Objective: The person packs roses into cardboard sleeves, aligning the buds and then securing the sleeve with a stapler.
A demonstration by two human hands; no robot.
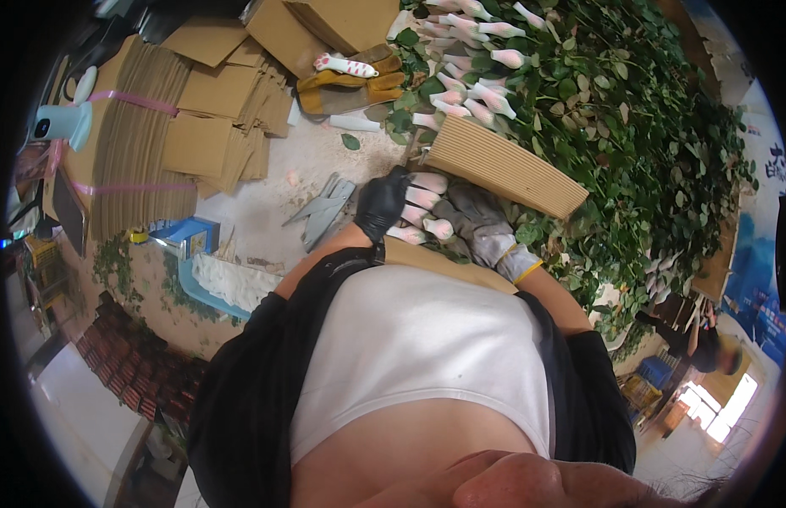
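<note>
A small bunch of pale pink rose buds (422,199) in white sleeves lies between my hands, close to my body. My left hand (382,203), in a black glove, is at the left side of the buds with its fingers curled; what they pinch is hidden. In a grey glove with a yellow-edged cuff, my right hand (482,222) bends round the right side of the bunch. A corrugated cardboard sheet (507,167) slants just beyond that hand, and a brown sheet (452,262) shows below the buds. Left of my black glove lies a grey plier stapler (322,209).
Leafy rose stems (613,127) pile up on the right, with several sleeved buds (486,97) at their left edge. Cardboard stacks (139,144) stand left. Yellow-brown work gloves (346,91) lie at the back under a white paw-patterned tool (346,65). Another person (710,347) is far right.
</note>
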